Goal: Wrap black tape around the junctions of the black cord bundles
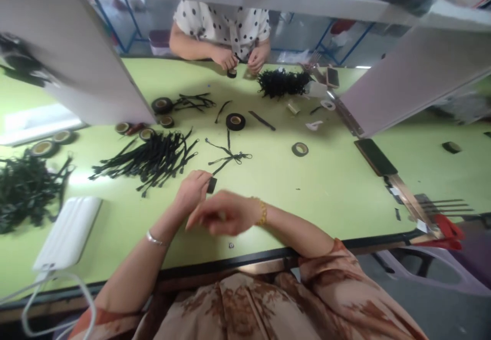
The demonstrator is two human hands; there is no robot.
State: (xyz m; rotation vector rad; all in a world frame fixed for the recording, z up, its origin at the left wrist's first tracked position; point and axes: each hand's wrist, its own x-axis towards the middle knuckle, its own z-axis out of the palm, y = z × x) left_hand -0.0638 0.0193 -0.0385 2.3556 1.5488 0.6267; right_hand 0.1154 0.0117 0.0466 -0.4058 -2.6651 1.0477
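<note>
Small black piece [211, 185] at the left fingertips, green tabletop [337, 197]

The small black piece projects from the left hand [194, 190], near the front edge of the tabletop. Left fingers: bent and closed together on it; contact partly hidden. Right hand [228, 213]: just beside the left, fingers partly curled, motion-blurred; cannot tell whether it holds anything. Just beyond: loose black cords [230, 156], crossing. Left of these: a pile of black cords [153, 161]. Farther back: a black tape roll [235, 121]; to the right, a second tape roll [300, 149], lying flat. Left side: a white device [69, 232] with a white cable [89, 294]. Right edge: red-handled scissors [449, 232] beside a white slip [422, 226]; any print too small to read. Tiny dark-and-white mark [231, 246] near the front edge: illegible. Opposite: a co-worker's hand [227, 60] at a small black roll [231, 73].
</note>
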